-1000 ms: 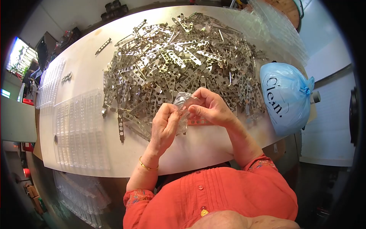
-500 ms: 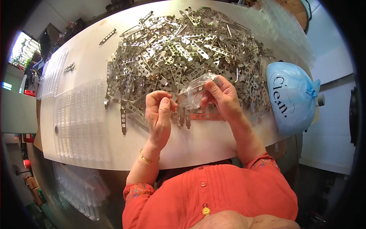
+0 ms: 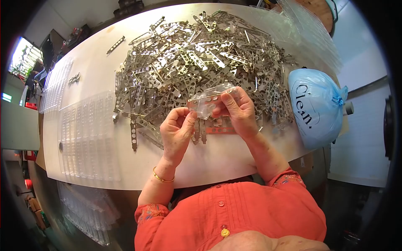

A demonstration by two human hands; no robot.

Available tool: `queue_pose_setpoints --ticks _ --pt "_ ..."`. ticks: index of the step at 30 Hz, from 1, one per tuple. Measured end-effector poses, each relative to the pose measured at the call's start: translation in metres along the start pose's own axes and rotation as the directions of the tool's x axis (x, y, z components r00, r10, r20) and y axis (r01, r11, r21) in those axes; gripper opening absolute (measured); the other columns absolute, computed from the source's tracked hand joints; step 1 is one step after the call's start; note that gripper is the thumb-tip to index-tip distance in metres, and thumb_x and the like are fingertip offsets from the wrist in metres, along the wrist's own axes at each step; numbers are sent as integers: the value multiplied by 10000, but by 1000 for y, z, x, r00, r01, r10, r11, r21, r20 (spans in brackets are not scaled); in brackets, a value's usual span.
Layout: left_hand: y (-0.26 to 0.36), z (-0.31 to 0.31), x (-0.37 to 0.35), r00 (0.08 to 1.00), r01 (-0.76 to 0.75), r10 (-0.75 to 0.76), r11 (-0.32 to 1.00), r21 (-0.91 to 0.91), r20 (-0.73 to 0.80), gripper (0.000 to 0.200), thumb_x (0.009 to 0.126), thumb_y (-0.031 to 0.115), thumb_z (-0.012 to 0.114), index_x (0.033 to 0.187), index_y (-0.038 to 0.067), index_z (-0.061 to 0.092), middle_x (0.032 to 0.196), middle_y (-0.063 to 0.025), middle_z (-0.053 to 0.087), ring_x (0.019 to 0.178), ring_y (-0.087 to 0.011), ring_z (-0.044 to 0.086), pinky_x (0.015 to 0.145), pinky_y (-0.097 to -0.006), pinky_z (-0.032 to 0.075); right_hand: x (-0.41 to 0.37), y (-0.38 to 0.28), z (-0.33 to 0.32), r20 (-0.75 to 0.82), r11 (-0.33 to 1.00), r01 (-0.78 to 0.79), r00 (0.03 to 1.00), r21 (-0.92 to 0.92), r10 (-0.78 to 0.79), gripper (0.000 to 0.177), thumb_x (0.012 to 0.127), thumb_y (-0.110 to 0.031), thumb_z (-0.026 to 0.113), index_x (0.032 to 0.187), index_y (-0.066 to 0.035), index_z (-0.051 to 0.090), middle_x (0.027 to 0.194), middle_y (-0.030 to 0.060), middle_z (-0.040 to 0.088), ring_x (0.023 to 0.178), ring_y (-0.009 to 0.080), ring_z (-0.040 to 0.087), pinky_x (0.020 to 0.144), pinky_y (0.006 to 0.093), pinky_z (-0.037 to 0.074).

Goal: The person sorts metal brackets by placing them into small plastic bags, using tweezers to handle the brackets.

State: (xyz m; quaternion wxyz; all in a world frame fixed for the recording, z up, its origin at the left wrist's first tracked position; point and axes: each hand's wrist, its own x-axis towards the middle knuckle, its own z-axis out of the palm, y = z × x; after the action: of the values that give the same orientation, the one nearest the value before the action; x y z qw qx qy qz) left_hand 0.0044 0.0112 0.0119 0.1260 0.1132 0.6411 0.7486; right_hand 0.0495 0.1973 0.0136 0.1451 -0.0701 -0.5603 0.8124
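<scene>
Now pinching a flat, perforated silver metal strip point(image 3: 204, 100) in the left hand point(image 3: 176, 131), looser-fingered moments ago, and grasping crumpled clear plastic film point(image 3: 204, 112) around it in the right hand point(image 3: 243, 115), between both palms.

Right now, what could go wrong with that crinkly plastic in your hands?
The clear plastic in the right hand looks thin, so it might tear if a metal edge in the pile catches it. It is also see-through, so if dropped there it could be hard to spot. And the blue bag, close beside the pile, might snag on a strip.
</scene>
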Motion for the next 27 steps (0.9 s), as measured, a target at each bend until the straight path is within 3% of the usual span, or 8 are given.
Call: queue_pose_setpoints --ticks 5,11,13,15,18,20,23,27 --pt "-2 -3 0 997 68 -67 997 -27 27 96 965 107 678 970 16 647 784 11 640 598 -50 576 552 -192 463 -2 3 4 -18 1000 24 1000 -15 -25 203 1021 -237 593 1032 -40 546 875 67 692 732 136 694 663 276 594" --pt "-2 -6 0 996 -66 61 995 -79 -63 74 983 64 620 918 40 592 796 -2 615 589 -48 548 534 -201 441 -2 9 -3 31 975 85 996 -206 -80 185 1029 -213 573 1070 -39 524 920 83 694 749 159 704 687 311 611" --pt "0 -5 3 980 -143 120 979 -144 -158 106 992 56 585 893 54 548 859 -25 606 577 -47 525 527 -201 428 -2 9 -1 66 979 114 992 -167 -104 175 1032 -204 569 1055 -37 522 890 76 693 743 148 699 659 282 590" --pt "-1 -12 6 981 -143 119 979 -149 -155 143 995 57 566 861 61 514 962 -66 635 565 -50 516 517 -201 426 -3 7 2 102 982 141 986 -126 -129 165 1036 -194 565 1039 -35 519 860 68 693 736 136 695 632 253 569" --pt "-3 -19 9 983 -123 85 962 -245 -161 151 991 52 553 850 67 503 985 -94 663 551 -65 514 496 -209 423 -2 7 0 118 987 152 982 -43 -146 181 1029 -220 567 1066 -48 520 893 86 680 731 159 699 652 323 612" --pt "-6 -25 12 993 -115 83 880 -461 -90 143 983 43 548 854 73 496 1005 -121 678 544 -81 519 470 -210 411 0 10 -3 92 989 141 986 -43 -136 189 1029 -231 567 1064 -51 522 886 85 677 711 156 689 626 316 604" --pt "4 -27 13 994 -47 96 829 -558 59 93 985 33 537 911 75 500 980 -119 678 544 -86 519 458 -201 393 2 10 -6 59 995 97 994 -33 -95 197 1029 -247 569 1057 -56 528 874 77 672 665 146 662 581 303 582" --pt "7 -21 12 992 -32 88 874 -485 93 81 983 22 550 967 79 495 932 -95 664 508 -81 487 440 -200 371 3 7 -8 8 1000 25 1000 6 -25 203 1026 -250 585 1057 -53 546 851 55 669 635 115 623 568 259 543"
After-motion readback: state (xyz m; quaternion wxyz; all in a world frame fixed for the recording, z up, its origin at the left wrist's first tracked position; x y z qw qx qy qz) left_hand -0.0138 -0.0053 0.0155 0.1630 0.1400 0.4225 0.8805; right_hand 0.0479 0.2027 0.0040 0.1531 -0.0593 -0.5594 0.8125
